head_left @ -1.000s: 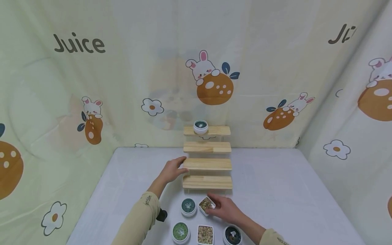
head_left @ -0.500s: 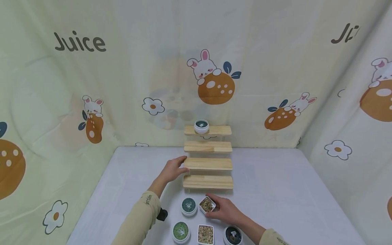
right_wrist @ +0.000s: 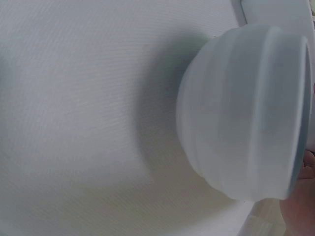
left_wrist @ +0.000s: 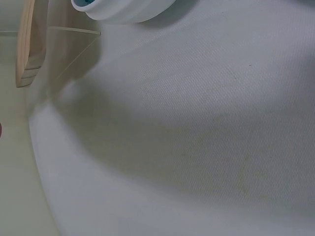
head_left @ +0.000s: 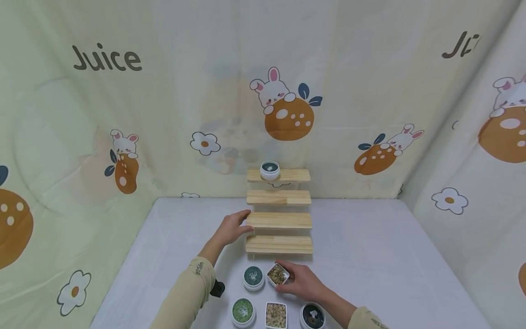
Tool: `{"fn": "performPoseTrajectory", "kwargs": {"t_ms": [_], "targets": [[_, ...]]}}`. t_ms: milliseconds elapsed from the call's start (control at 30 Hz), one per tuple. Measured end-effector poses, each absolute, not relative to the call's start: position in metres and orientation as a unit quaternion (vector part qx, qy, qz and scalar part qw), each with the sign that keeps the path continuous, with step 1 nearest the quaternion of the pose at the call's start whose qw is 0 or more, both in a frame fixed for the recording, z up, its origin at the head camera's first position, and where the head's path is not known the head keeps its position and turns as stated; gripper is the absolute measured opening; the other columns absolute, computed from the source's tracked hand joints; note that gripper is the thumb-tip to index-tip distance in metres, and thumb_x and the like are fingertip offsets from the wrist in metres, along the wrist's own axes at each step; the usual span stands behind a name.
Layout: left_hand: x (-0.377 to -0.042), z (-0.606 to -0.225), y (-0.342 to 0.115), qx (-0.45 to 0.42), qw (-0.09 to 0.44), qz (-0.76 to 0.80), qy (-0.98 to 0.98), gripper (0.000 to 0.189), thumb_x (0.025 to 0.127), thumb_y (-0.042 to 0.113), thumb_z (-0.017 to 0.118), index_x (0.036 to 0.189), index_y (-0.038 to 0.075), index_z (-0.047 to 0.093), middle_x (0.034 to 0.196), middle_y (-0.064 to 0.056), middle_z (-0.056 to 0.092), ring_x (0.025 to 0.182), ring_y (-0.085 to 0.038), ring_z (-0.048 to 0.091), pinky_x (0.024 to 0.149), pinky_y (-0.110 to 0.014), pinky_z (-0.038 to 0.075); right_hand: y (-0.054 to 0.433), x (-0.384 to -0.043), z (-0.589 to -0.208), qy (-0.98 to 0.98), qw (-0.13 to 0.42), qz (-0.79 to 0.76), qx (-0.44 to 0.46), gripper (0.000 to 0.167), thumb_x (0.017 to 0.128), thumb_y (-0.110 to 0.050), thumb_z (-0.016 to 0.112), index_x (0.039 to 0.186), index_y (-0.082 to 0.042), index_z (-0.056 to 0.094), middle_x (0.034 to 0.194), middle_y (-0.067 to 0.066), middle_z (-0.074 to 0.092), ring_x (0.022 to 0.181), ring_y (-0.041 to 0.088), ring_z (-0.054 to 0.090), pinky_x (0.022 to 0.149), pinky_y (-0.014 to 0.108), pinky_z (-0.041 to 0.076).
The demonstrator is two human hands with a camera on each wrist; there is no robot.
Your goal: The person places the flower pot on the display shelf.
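A stepped wooden display stand [head_left: 279, 220] has several light planks. My left hand [head_left: 229, 230] grips the left end of its third plank from the top, thumb in front and fingers behind. My right hand [head_left: 303, 279] holds a small square white pot [head_left: 277, 274] of brownish granules between thumb and fingers, turned cornerwise before the stand. Left of it is a round white pot with a teal top [head_left: 253, 277]. Another teal-topped round pot [head_left: 270, 169] sits at the left of the top plank. The right wrist view is mostly filled by a white ribbed pot [right_wrist: 241, 113].
Along the near side stand a round pot with a green top [head_left: 242, 311], a square pot of tan granules [head_left: 276, 315] and a round pot with a dark top [head_left: 312, 316]. A black object [head_left: 218, 289] lies by the left sleeve. A printed curtain [head_left: 172, 91] hangs behind the table.
The right hand's fingers have closed in slightly around the square pot, the thumb moving a little left at its near corner. The left hand, stand and other pots have stayed put.
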State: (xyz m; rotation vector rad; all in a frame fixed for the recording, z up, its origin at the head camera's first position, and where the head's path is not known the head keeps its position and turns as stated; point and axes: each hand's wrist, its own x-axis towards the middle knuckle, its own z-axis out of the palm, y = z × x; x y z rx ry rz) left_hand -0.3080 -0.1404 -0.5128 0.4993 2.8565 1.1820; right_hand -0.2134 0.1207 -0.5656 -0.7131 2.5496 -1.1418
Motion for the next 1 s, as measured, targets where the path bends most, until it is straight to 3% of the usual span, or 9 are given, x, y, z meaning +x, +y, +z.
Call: {"fn": "performPoseTrajectory", "kwargs": {"t_ms": [167,300,433,633,833,933,1000], "targets": [[-0.307,-0.512,-0.14,0.162,0.003,0.384,0.909,0.061,0.087,0.021,0.075,0.138,-0.005,0.051,0.135,-0.022,0.056,0.122,-0.035,0.056,0.103,-0.043,0.048,0.121,-0.213,-0.559,0.873,0.124,-0.397,-0.255,0.072,0.078,-0.03,0.082,0.136,0.001,0.054,0.09,-0.004,0.065,0.07,0.003,0.049,0.057,0.019,0.04],[-0.307,-0.513,-0.14,0.166,0.003,0.386,0.907,0.061,0.087,0.02,0.075,0.138,-0.005,0.051,0.135,-0.022,0.056,0.122,-0.035,0.056,0.103,-0.043,0.047,0.124,-0.213,-0.554,0.869,0.119,-0.402,-0.262,0.072,0.08,-0.031,0.081,0.138,0.001,0.053,0.068,-0.008,0.05,0.058,0.001,0.039,0.049,0.017,0.031],[-0.308,-0.514,-0.14,0.169,-0.001,0.38,0.909,0.061,0.087,0.021,0.075,0.137,-0.005,0.051,0.134,-0.023,0.056,0.122,-0.035,0.057,0.103,-0.043,0.048,0.125,-0.215,-0.546,0.868,0.125,-0.407,-0.256,0.072,0.083,-0.035,0.078,0.141,-0.002,0.05,0.061,-0.011,0.038,0.053,0.001,0.031,0.046,0.017,0.025],[-0.309,-0.514,-0.14,0.168,-0.004,0.38,0.91,0.06,0.087,0.02,0.075,0.136,-0.005,0.052,0.134,-0.022,0.057,0.121,-0.034,0.057,0.103,-0.042,0.048,0.124,-0.218,-0.525,0.868,0.127,-0.424,-0.225,0.078,0.083,-0.043,0.076,0.144,-0.004,0.047,0.063,-0.011,0.037,0.055,0.003,0.031,0.048,0.018,0.027],[-0.309,-0.513,-0.14,0.163,-0.002,0.376,0.912,0.06,0.087,0.02,0.075,0.137,-0.006,0.051,0.134,-0.022,0.057,0.121,-0.034,0.057,0.104,-0.043,0.047,0.123,-0.223,-0.516,0.864,0.116,-0.45,-0.196,0.074,0.083,-0.031,0.079,0.144,-0.003,0.048,0.062,-0.009,0.038,0.055,0.004,0.033,0.047,0.018,0.029],[-0.309,-0.514,-0.14,0.163,0.001,0.374,0.913,0.061,0.087,0.02,0.075,0.137,-0.006,0.051,0.134,-0.022,0.057,0.122,-0.034,0.057,0.105,-0.043,0.046,0.123,-0.224,-0.514,0.86,0.111,-0.462,-0.187,0.074,0.082,-0.029,0.079,0.143,-0.001,0.047,0.07,-0.007,0.056,0.061,0.004,0.047,0.05,0.018,0.038],[-0.309,-0.514,-0.14,0.165,0.0,0.372,0.914,0.061,0.087,0.02,0.074,0.137,-0.006,0.05,0.135,-0.022,0.056,0.122,-0.034,0.056,0.105,-0.043,0.046,0.123,-0.226,-0.513,0.855,0.103,-0.472,-0.187,0.075,0.081,-0.028,0.08,0.142,0.001,0.048,0.084,0.0,0.066,0.069,0.006,0.057,0.055,0.018,0.046]]}}
